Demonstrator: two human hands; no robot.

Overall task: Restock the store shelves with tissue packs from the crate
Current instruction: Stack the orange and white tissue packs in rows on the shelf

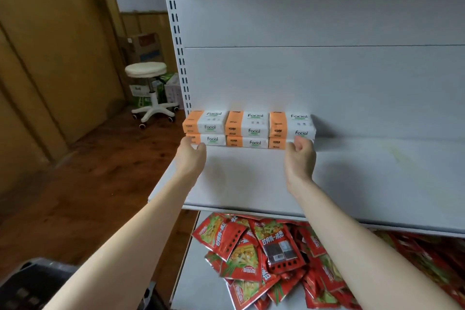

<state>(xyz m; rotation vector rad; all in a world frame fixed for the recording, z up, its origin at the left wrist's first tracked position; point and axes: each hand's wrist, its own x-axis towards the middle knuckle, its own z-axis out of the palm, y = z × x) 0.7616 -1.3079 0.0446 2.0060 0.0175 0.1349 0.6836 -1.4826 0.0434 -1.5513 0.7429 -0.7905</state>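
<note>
Several orange-and-white tissue packs (pixel 247 129) marked "Facial" stand in a row two layers high at the back left of the white shelf (pixel 352 178). My left hand (pixel 190 155) touches the lower left pack at the row's left end, fingers curled against it. My right hand (pixel 300 156) touches the lower right pack at the row's right end, fingers bent against its front. Both hands press on the row from the front; neither lifts a pack. The dark crate (pixel 32 284) shows at the bottom left, its inside hidden.
On the lower shelf (pixel 201 282) lies a heap of red snack packets (pixel 276 259). A white rolling stool (pixel 148 90) and cardboard boxes (pixel 144 48) stand on the wooden floor to the left. The shelf upright (pixel 177 40) rises at the left.
</note>
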